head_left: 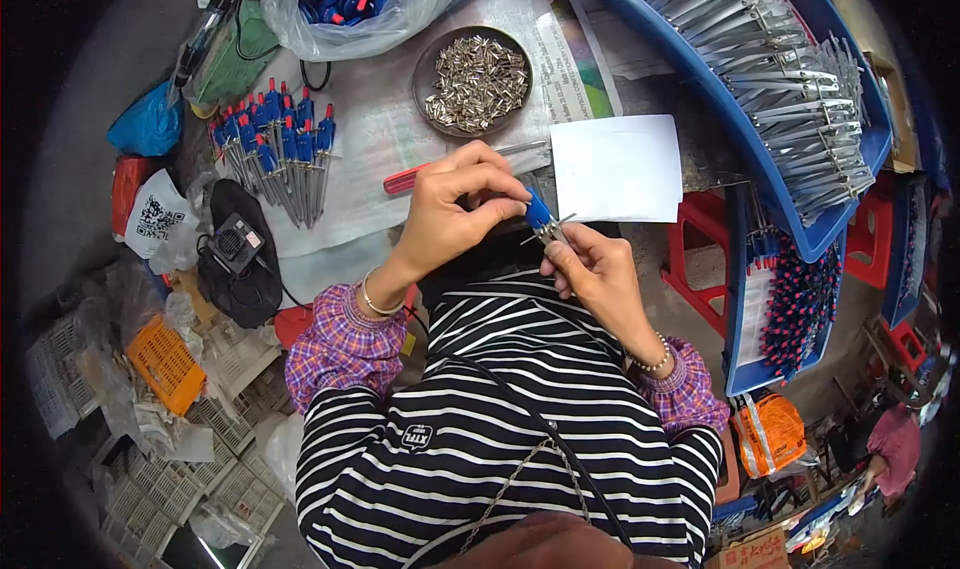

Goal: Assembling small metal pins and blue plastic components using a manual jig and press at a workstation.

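Observation:
In front of my chest, my right hand (600, 269) is closed around the lower part of a blue-topped metal tool (540, 214) with thin metal pins sticking out crosswise. Thumb and forefinger of my left hand (455, 204) pinch together at its blue end, covering the tip. Any small part between those fingers is hidden. A red-handled screwdriver (405, 180) lies just behind my left hand. Beyond it, a round bowl (421, 96) holds many small silver metal pins. To the left lies a bundle of similar blue-topped tools (285, 154) with red tips and metal legs.
A clear plastic bag (420, 29) of blue and red parts stands at the back. White paper (616, 169) lies right of my hands. A large blue tray (715, 119) of metal legs fills the far right, with a smaller blue tray (745, 329) below. Red stools (690, 269) stand nearby.

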`<state>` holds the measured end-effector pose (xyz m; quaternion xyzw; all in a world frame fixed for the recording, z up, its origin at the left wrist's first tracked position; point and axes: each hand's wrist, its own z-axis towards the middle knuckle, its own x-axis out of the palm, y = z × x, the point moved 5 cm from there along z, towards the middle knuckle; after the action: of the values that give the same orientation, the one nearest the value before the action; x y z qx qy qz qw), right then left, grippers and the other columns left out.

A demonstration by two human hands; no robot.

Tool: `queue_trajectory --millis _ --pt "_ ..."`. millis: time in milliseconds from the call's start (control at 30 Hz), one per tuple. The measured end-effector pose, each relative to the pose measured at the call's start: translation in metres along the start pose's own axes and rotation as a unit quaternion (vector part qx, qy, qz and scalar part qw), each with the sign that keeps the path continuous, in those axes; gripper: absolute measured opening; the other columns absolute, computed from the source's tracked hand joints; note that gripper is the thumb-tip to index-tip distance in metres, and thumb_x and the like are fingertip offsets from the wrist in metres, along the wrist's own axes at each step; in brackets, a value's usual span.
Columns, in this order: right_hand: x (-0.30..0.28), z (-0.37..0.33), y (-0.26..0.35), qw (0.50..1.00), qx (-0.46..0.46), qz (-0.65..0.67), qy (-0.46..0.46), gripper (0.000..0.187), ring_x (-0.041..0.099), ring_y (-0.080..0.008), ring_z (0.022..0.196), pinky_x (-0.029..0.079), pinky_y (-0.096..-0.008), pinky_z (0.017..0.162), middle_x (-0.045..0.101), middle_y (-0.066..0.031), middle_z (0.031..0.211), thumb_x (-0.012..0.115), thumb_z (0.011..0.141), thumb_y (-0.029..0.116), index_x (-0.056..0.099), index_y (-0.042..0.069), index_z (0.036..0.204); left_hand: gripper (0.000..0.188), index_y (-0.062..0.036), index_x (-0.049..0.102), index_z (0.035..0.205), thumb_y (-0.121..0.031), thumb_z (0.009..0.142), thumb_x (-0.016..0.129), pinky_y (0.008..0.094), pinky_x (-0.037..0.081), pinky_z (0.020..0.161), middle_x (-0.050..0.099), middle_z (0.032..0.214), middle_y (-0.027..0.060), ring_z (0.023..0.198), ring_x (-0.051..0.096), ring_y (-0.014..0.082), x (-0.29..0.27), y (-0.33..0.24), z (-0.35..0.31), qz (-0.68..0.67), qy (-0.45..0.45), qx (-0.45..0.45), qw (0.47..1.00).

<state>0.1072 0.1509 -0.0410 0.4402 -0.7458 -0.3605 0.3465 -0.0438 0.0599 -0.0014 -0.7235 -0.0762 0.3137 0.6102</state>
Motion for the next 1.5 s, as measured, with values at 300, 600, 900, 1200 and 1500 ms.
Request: queue_trajectory --millis 300,600,900,1200,1500 --pt "-0.003 0.001 -0.004 1.000 0.011 0.019 -0.004 0.016 0.050 -0.0031 0.054 0.043 -0.0179 0.047 0.061 -0.0022 0.069 0.055 0.091 0.009 0.062 -0.004 0.096 0.010 0.0002 0.068 0.084 0.004 0.074 0.066 0.0205 0.046 0.064 0.065 0.083 0.0044 0.072 0.058 0.0081 -0.059 0.007 0.039 0.111 -0.134 0.042 0.984" --pt "-0.004 0.002 -0.004 0.999 0.016 0.030 -0.001 0.015 0.050 -0.0031 0.055 0.043 -0.0179 0.048 0.061 -0.0022 0.070 0.055 0.092 0.009 0.062 -0.004 0.095 0.010 0.0023 0.067 0.087 0.003 0.077 0.065 0.0196 0.047 0.064 0.067 0.082 0.0047 0.072 0.061 0.0079 -0.050 0.016 0.032 -0.059 -0.103 -0.066 0.991" --pt "-0.001 0.002 0.004 0.999 -0.024 -0.024 -0.019 0.014 0.053 -0.0037 0.054 0.045 -0.0181 0.048 0.062 -0.0026 0.068 0.056 0.091 0.008 0.062 -0.005 0.090 0.015 -0.0020 0.069 0.080 0.005 0.067 0.072 0.0181 0.039 0.053 0.062 0.085 0.0047 0.066 0.053 0.0055 -0.002 -0.003 0.006 0.008 0.004 -0.002 1.000" --pt "0.001 0.001 0.005 0.999 -0.022 -0.020 -0.013 0.015 0.054 -0.0040 0.054 0.045 -0.0184 0.048 0.063 -0.0030 0.069 0.055 0.090 0.008 0.062 -0.004 0.091 0.015 -0.0018 0.069 0.080 0.005 0.067 0.072 0.0182 0.040 0.053 0.062 0.082 0.0049 0.064 0.054 0.0063 -0.002 -0.003 0.004 0.041 -0.012 0.019 0.999" --pt "-0.005 0.002 0.005 0.999 -0.015 -0.005 -0.031 0.015 0.053 -0.0037 0.053 0.045 -0.0184 0.048 0.063 -0.0024 0.068 0.056 0.090 0.009 0.062 -0.004 0.089 0.005 0.0040 0.065 0.081 0.007 0.077 0.065 0.0197 0.048 0.063 0.066 0.081 0.0064 0.072 0.061 0.0087 0.000 -0.002 0.001 -0.101 -0.017 -0.067 0.992"
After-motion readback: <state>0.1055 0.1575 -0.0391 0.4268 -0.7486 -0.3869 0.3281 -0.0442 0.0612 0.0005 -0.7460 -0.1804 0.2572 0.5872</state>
